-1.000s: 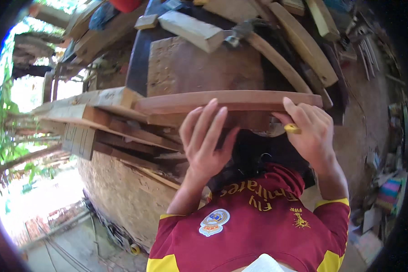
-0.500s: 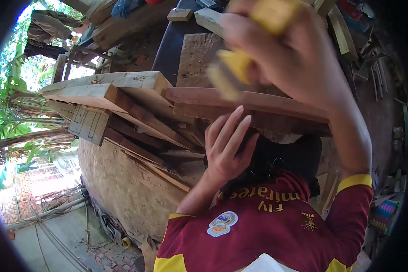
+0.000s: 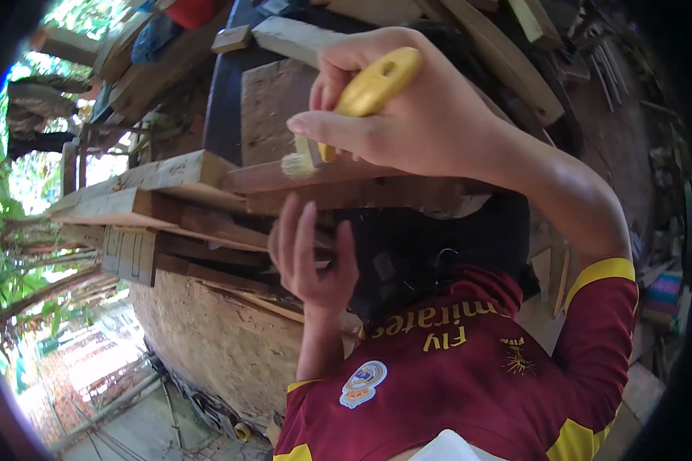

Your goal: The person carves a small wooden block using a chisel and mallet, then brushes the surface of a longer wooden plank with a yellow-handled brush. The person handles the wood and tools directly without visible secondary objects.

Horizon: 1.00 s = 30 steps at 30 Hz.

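Note:
My right hand (image 3: pixel 430 115) grips a brush with a yellow handle (image 3: pixel 383 79), fingers and thumb wrapped around it. Its pale bristles (image 3: pixel 297 166) point down at the left part of a long reddish-brown wooden piece (image 3: pixel 260 179), seemingly touching its upper face. Just below that piece, my left hand (image 3: pixel 315 269) is raised with the fingers spread and nothing in it. Its fingertips are close to the wood's near edge; whether they touch it I cannot tell. Beyond the wooden piece lies a flat, rough brown board (image 3: pixel 269 104).
Thick timber beams (image 3: pixel 169 175) jut out to the left, with a small board (image 3: pixel 129 256) against them. A pale beam (image 3: pixel 292 37) and a small block (image 3: pixel 231 38) lie on the dark tabletop (image 3: pixel 224 92). More long timber (image 3: pixel 507 65) lies at the far right.
The view has shifted. My right hand has brought the brush left along the wooden piece, to its left part. My left hand has moved left too, staying near the wood's edge with fingers spread.

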Motion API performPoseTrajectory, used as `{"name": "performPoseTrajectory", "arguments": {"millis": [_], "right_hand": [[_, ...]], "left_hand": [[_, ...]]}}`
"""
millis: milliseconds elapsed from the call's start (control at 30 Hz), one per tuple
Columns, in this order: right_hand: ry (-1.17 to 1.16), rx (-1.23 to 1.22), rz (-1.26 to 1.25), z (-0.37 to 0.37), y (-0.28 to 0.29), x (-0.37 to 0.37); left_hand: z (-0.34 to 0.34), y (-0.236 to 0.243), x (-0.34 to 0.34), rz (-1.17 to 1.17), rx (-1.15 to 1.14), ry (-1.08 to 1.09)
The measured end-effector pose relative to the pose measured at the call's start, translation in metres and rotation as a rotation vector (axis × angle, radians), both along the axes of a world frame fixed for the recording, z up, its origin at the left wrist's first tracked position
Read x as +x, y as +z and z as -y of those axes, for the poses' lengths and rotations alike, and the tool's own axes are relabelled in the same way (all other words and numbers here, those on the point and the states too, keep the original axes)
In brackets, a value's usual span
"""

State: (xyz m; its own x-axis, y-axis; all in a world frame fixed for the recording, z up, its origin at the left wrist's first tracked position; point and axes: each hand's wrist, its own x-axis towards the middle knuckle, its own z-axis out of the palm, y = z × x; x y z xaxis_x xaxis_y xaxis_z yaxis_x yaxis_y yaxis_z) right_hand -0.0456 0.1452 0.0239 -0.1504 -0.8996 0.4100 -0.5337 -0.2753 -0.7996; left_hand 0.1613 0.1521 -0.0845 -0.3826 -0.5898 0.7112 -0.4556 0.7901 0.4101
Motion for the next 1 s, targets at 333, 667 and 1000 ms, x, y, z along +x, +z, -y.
{"name": "performPoseTrajectory", "arguments": {"millis": [333, 667, 1000], "right_hand": [[-0.288, 0.172, -0.060, -0.129, 0.021, -0.078], [-0.266, 0.221, -0.508, -0.138, 0.062, -0.079], [0.224, 0.274, -0.377, -0.018, 0.058, -0.018]], "left_hand": [[0.050, 0.011, -0.001, 0.081, -0.143, 0.196], [0.056, -0.001, 0.002, -0.094, -0.049, 0.181], [0.045, -0.003, 0.028, -0.283, 0.162, 0.177]]}}
